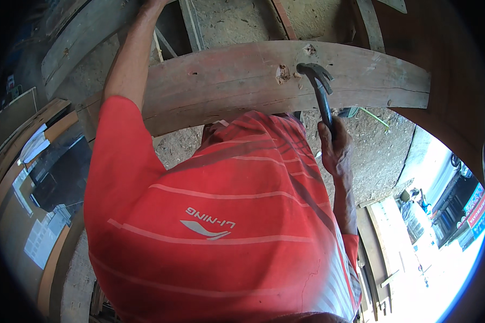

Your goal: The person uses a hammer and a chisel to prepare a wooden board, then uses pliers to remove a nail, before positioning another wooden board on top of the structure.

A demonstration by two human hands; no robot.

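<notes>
My right hand [335,148] grips the dark handle of a claw hammer [319,86]. The hammer's head rests against a wide, weathered wooden plank [226,86] that runs across in front of me, beside a chipped hole in the wood. My left arm reaches up along the left side, and my left hand [155,3] sits at the top edge of the picture by another grey plank [81,37]. Most of that hand is cut off, so its grip is unclear. My red striped shirt fills the centre of the view.
Sandy, dusty ground [372,151] lies under the plank. More boards and timber [285,16] lie beyond it. Stacked wooden boards and sheets [32,161] stand on the left. A long plank [388,237] and a bright street area are at the lower right.
</notes>
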